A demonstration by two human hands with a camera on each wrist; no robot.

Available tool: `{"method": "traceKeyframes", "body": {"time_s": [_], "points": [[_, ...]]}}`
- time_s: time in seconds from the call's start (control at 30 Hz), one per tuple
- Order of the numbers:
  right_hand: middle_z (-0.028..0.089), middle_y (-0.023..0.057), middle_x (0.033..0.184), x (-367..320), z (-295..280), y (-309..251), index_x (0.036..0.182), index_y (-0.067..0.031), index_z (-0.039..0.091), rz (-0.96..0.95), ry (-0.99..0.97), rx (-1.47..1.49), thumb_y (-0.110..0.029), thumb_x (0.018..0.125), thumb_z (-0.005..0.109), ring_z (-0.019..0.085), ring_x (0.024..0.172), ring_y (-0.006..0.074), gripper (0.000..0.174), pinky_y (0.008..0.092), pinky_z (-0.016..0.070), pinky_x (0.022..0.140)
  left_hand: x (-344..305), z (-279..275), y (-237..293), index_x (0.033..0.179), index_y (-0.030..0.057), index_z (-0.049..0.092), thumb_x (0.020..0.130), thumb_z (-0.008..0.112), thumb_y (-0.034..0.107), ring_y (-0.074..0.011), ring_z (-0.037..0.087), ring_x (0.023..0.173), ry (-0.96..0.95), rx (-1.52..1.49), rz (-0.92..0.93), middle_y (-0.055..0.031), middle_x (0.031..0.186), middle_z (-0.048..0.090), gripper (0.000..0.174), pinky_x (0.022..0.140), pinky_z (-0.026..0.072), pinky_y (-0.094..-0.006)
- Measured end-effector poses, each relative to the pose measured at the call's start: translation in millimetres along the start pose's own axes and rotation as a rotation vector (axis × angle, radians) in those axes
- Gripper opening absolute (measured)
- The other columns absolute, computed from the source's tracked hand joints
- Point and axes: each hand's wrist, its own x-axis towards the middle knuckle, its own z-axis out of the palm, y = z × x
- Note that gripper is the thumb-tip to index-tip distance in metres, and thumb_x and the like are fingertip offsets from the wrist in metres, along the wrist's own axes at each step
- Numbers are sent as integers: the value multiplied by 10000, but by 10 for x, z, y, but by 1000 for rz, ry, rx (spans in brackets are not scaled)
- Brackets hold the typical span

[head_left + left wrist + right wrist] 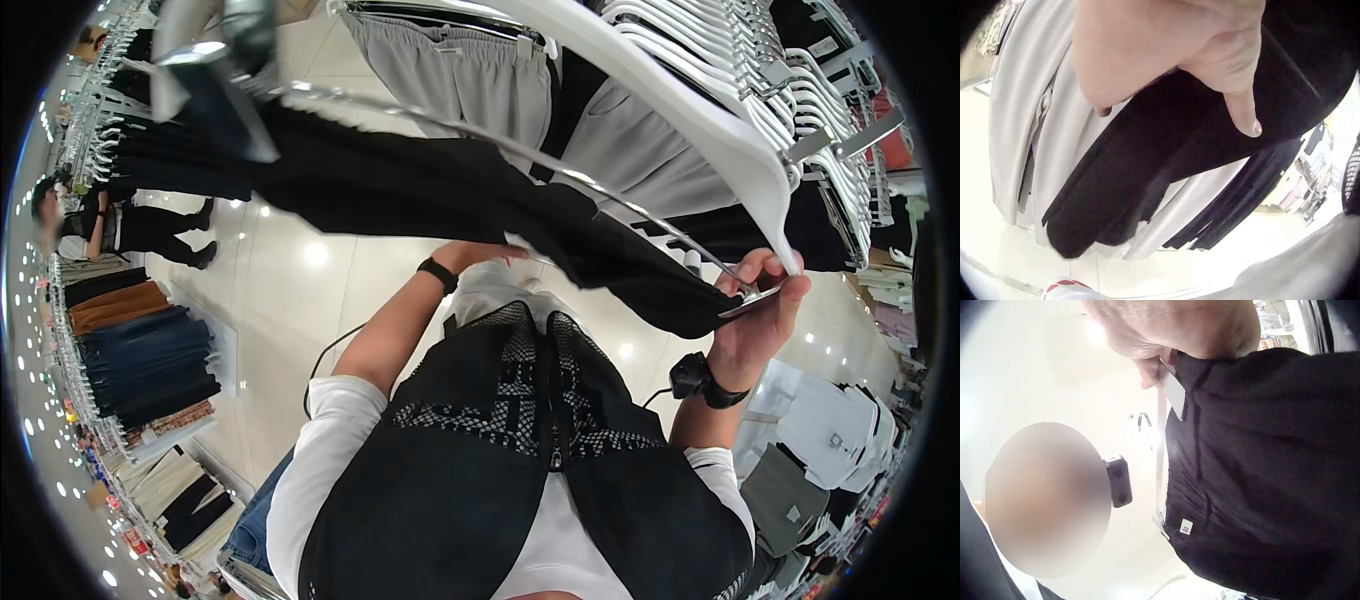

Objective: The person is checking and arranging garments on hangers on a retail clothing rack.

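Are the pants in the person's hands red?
No, the pants held by the right hand are black.

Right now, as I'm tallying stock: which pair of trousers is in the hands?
The black pair, held between the left hand and right hand; the grey pairs hang behind it, untouched.

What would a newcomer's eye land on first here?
Black trousers stretch across the middle of the head view. The right hand pinches their hanger clip at the right, and the left hand grips the fabric near the centre. Grey trousers hang above them.
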Motion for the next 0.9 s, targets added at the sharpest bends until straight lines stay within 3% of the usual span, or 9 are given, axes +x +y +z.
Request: {"method": "traceKeyframes", "body": {"time_s": [0.13,0.23,0.33,0.37,0.43,0.5,0.7,0.8,0.9], "points": [[586,155,843,177,126,-21,1012,-34,536,-40,12,15,-456,1024,462,583,679,235,429,338,538,629,91,274,-332,1291,-10,571,865,743,196,-241,551,1199,170,-74,160,-135,1274,609,504,1060,407,-342],[590,145,828,372,-42,24,1044,-5,574,-69,133,-52,-428,1028,473,572,742,233,435,360,499,677,20,352,-122,1305,-9,575,913,673,166,-223,545,1217,111,-569,-174,-121,1319,597,440,1078,399,-339],[605,126,841,548,-298,42,1007,-1,600,-46,203,-22,-397,1025,502,557,809,213,408,349,455,761,-301,335,-30,1283,-61,569,912,631,98,-249,566,1205,148,-701,-75,-126,1304,614,409,1077,417,-359],[607,121,845,584,-362,58,998,-3,605,-35,231,3,-390,1024,509,554,819,209,400,346,448,777,-357,341,-207,1291,-89,544,897,576,83,-291,571,1219,134,-1198,-334,-170,1340,584,431,1099,409,-389],[631,115,872,628,-401,52,1008,2,627,-56,237,26,-359,1019,532,567,844,206,373,336,441,821,-624,41,-190,1319,-107,505,851,523,102,-353,566,1234,-135,-1615,-187,-228,1369,546,513,1101,416,-458],[643,117,886,611,-383,59,1017,5,636,-49,273,15,-346,1015,544,573,855,208,363,338,442,830,-917,-217,-93,1378,-100,443,820,492,146,-391,560,1238,-166,-1635,-151,-257,1384,523,612,1087,427,-506],[652,127,866,605,-489,121,1031,18,634,-3,300,-26,-357,993,575,607,806,205,381,330,495,768,-926,-350,214,1356,-120,453,848,524,91,-374,584,1214,-291,-1658,-125,-261,1301,583,555,1032,492,-469],[646,124,842,519,-433,115,1028,9,625,13,236,-47,-359,1002,553,609,796,201,377,327,504,757,-843,-235,234,1363,-117,445,858,554,34,-358,598,1196,-206,-1499,-128,-259,1279,594,538,1027,499,-444],[630,120,808,296,-307,194,1011,-6,609,54,122,-80,-385,1006,526,619,740,199,389,333,535,686,-464,-93,42,1361,-66,470,793,676,44,-343,578,1215,57,-1208,-266,-214,1334,571,614,1051,467,-442]]}}
